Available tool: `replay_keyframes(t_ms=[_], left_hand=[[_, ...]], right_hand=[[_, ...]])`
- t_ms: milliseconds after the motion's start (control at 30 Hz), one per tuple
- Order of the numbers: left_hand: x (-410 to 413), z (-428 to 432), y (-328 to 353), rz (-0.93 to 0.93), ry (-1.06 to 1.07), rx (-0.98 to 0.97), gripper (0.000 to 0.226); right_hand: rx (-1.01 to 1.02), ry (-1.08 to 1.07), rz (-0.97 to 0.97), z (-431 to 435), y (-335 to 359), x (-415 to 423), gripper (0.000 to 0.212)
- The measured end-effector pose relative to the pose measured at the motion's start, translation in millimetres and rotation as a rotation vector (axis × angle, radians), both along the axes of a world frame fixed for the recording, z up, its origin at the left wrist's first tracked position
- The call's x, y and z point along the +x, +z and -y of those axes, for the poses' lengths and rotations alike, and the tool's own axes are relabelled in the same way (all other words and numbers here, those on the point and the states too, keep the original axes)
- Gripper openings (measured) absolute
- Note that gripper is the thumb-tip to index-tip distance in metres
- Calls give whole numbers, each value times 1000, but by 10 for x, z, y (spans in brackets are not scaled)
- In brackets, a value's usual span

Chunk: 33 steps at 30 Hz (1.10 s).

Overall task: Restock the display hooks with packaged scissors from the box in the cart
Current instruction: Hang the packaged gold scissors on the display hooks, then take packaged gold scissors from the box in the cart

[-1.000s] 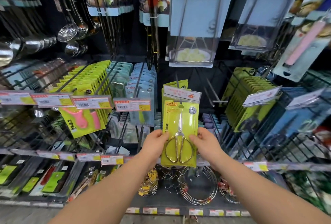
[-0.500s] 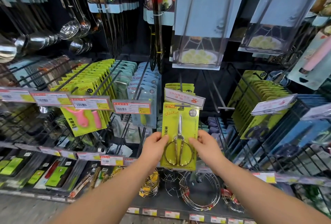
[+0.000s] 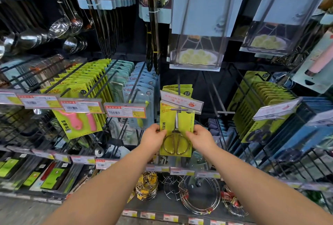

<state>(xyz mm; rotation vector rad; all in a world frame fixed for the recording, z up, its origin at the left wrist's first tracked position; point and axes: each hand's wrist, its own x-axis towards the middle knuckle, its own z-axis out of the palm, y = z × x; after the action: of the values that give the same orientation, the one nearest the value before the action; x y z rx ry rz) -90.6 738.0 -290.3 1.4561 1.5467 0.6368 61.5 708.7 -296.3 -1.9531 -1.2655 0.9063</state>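
Hanging just below the clear price tag (image 3: 182,102), the scissors pack (image 3: 187,122) is a lime-green card holding steel scissors, blades up and round handles low. The tag hides the card's top edge, and its print is unreadable. Below the tag, the left hand (image 3: 153,139) and the right hand (image 3: 202,139) pinch the card's side edges.

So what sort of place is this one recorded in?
Most likely a shop's kitchenware aisle: carded goods hang in rows on wire hooks, barcoded price tags front them, ladles hang upper left. The left hand and right hand hold a scissors pack.
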Motion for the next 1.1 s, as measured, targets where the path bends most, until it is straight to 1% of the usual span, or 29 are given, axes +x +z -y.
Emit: replay_keyframes(t_ms=[33,100,300,400,433,467,567,600,667,767,867,1100], left_hand=[[5,-33,8,-16,-1,-9,10],[4,-85,1,-36,-6,-20,20],[-78,-114,27,-86,-28,-27,40],[-161,-86,53,-148,-97,4,52],[-199,-56,56,-221,-146,30,57],[-241,-20,53,-334,-203,66,61],[-367,113,54,-745,-394,230,71],[-394,168,61,-847,-452,283,73],[-419,290,83,-956,-531,340,77],[-401,461,136,-1007,-570,363,82],[-343,628,217,-1022,-602,368,84],[-103,1125,375,-995,-650,438,83]], right_hand=[[-16,6,19,-34,-10,4,16],[-42,14,45,-78,-9,6,15],[-94,34,96,-103,52,-12,30],[-121,76,200,-43,115,-21,39],[-130,101,271,1,143,-24,42],[-146,131,380,58,173,-25,47],[-196,250,780,287,260,-20,61],[-205,283,852,365,281,-19,63],[-233,312,917,526,321,-27,66],[-255,302,967,774,382,-28,68],[-277,280,969,1016,435,16,69],[-300,224,958,1608,485,227,70]])
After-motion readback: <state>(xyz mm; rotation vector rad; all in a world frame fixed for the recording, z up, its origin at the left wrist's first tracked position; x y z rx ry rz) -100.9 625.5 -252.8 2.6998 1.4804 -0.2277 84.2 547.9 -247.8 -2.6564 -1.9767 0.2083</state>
